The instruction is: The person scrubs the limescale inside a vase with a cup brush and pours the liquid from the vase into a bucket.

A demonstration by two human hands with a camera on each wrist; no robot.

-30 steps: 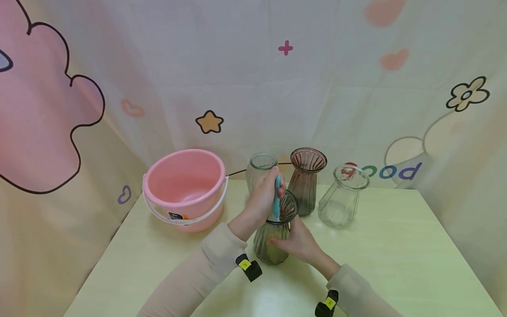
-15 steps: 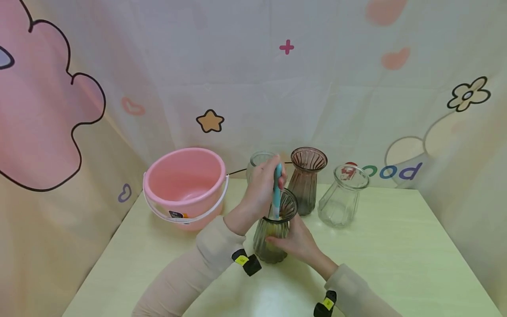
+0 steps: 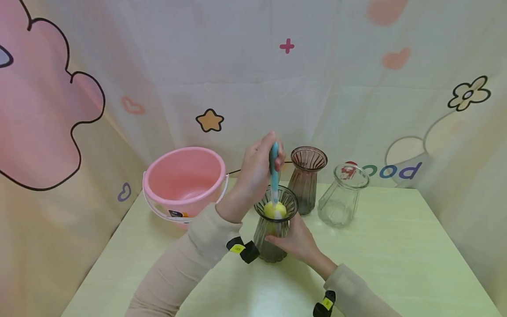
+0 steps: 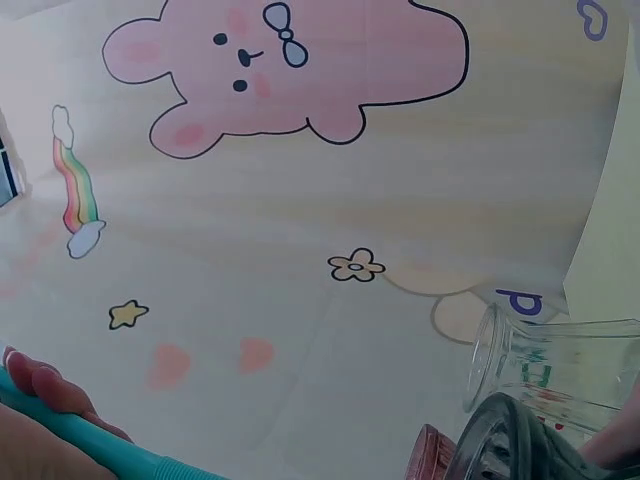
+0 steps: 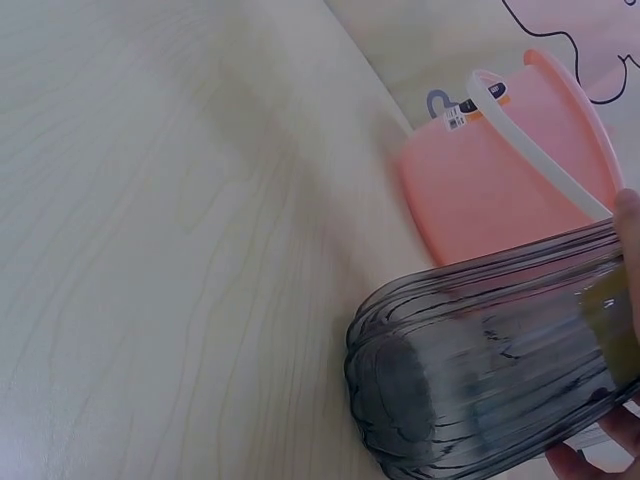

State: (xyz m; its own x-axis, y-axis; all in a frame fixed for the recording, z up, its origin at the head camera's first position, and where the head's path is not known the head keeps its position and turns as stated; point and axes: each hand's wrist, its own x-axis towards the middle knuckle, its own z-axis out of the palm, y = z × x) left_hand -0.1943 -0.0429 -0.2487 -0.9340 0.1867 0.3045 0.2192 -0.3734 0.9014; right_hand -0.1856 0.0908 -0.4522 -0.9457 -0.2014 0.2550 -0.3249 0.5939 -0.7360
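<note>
My left hand (image 3: 255,169) grips the teal handle of a bottle brush (image 3: 274,174), which points down into a ribbed smoky-grey glass vase (image 3: 269,246). The brush's yellow sponge head (image 3: 273,209) shows at the vase's mouth, partly inside. Low on its right side, my right hand (image 3: 300,241) holds the vase upright, the thumb across its front. In the left wrist view the teal handle (image 4: 120,455) lies within the curled fingers. The right wrist view shows the vase's ribbed body (image 5: 480,360), with yellow visible through the glass near the fingers.
Behind the grey vase stands a reddish-brown ribbed vase (image 3: 304,189). A clear glass vase (image 3: 338,207) is to its right. At left sits a pink bucket (image 3: 186,211) with a white handle, close to my left forearm. A printed curtain (image 3: 336,88) hangs behind the table (image 3: 396,246).
My left hand has risen with the bottle brush, bringing the yellow sponge up from inside the vase to its mouth. It now hides the pale glass vase behind. The right hand keeps its hold.
</note>
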